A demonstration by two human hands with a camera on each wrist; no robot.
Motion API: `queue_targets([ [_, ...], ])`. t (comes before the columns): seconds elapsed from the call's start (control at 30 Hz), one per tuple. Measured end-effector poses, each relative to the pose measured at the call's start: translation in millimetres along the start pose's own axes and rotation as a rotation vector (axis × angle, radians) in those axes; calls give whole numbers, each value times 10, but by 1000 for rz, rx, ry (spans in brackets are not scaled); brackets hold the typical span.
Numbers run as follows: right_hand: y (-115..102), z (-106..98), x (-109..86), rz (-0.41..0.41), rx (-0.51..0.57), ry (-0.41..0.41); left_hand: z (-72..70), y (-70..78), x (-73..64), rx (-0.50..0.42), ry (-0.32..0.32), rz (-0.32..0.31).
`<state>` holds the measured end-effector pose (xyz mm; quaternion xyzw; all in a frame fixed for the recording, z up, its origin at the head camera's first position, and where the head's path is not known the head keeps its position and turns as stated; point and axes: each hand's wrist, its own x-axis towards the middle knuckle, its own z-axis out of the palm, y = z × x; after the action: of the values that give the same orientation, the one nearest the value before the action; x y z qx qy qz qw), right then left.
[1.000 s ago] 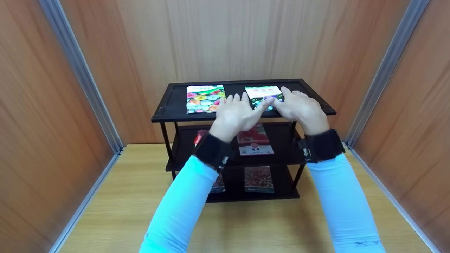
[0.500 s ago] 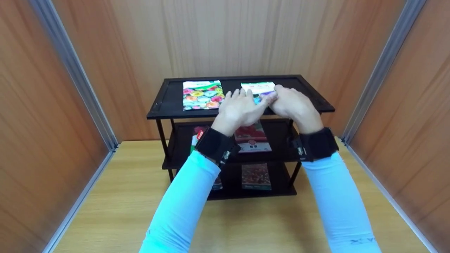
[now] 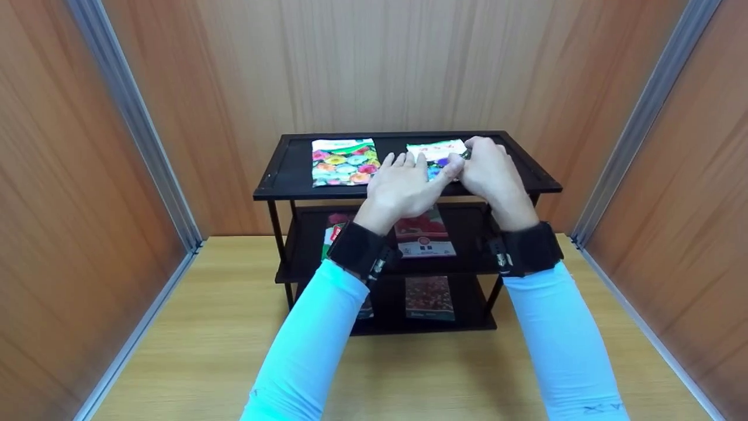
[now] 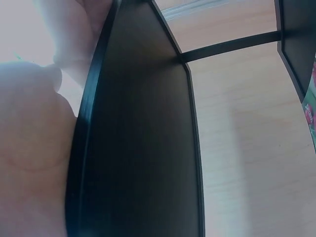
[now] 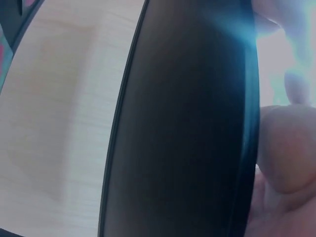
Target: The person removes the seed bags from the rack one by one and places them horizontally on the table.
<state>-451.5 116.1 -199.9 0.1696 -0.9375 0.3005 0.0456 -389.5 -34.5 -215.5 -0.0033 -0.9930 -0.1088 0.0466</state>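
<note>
In the head view, a seed packet [image 3: 435, 151] with a white top and blue-purple flowers lies on the top board of a black three-tier rack [image 3: 292, 166]. My left hand [image 3: 400, 190] rests over its lower left part, fingers straight and spread, thumb pointing right. My right hand [image 3: 494, 175] has curled fingers and pinches the packet's right edge, which looks slightly raised. Both hands hide the packet's lower part. Left of them lies another packet [image 3: 345, 162] with many-coloured flowers. The wrist views show the hands at the rack's front edge, with the fingertips washed out by glare.
On the middle shelf are a red-and-white packet [image 3: 423, 234] and a green one [image 3: 330, 234], partly behind my left wrist. The bottom shelf holds a dark red packet [image 3: 429, 298] and another mostly hidden. Wood panels [image 3: 374, 70] enclose the rack at back and sides.
My right hand's fingers have curled at the packet's right edge, and that edge has risen a little. My left hand has stayed nearly in place. The head view shifted slightly.
</note>
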Motion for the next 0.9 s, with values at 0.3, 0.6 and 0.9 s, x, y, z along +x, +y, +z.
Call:
queue_targets([
  [0.3,15,-7,67,18,213,71,50,-25,31,-48,17,12],
  [0.6,-11,-36,70,35,468,91,-4,-105,57,-142,49,11],
  [0.9,-39,-6,32,30,664,112,-40,-216,-5,-409,168,8],
])
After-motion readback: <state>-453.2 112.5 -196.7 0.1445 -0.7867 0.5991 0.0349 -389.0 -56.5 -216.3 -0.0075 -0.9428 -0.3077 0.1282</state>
